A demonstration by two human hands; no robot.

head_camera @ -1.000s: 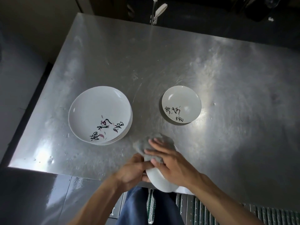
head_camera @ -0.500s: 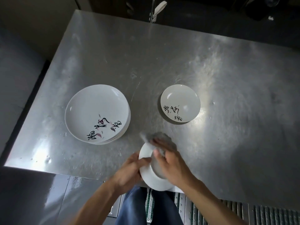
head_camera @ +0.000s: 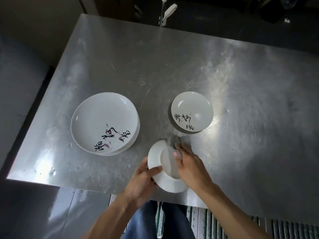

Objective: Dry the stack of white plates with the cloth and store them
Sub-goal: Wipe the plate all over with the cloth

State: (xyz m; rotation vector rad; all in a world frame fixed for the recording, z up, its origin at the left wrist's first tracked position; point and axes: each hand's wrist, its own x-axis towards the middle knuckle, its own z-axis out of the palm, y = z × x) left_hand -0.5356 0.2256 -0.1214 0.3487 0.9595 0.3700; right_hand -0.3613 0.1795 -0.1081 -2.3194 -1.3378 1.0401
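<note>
Over the near edge of the steel table, my left hand grips the rim of a small white plate, which is turned underside up and tilted. My right hand presses a grey cloth against that underside, fingers curled over the cloth. To the left on the table stands a stack of larger white plates with black and pink writing. A single small white plate with similar writing lies face up to the right of the stack.
The table's left edge drops to a dark floor. A metal pole with a white clip stands at the far edge. A ridged metal floor grate lies beneath me on the right, next to my blue trousers.
The held plate has turned so more of its underside faces me. My right hand and the cloth slid from the plate's far rim toward its middle. My left hand shifted along the rim.
</note>
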